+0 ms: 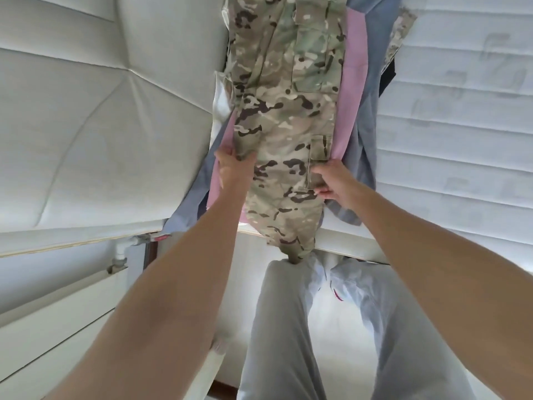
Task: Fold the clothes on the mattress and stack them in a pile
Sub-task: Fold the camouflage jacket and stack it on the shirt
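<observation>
Camouflage trousers (285, 111) lie long and flat on top of the other clothes on the mattress (86, 125), with one end hanging over the near edge toward the person's knees. The left hand (230, 168) pinches the left side of the trousers, with fingers curled into the cloth. The right hand (331, 180) grips the right side, just by a small pocket.

The step looks like a fold of the trousers. To do it well, both hands should lift at the same height and keep the cloth tight between them. Take only the trousers and not the pink cloth (350, 90) under them, since the left fingers sit right at its edge. Bring the hanging end up first so it does not drag. Then lay it down flat and press out the bumps.

Count of things: one pair of camouflage trousers on top. One pink cloth lies under it. One blue cloth (372, 82) lies under that and sticks out on both sides. A bit of white cloth (220, 102) shows at the left. A second camouflage piece (401, 33) peeks out at the far right. A small dark bit beside it is too hidden to tell.
</observation>
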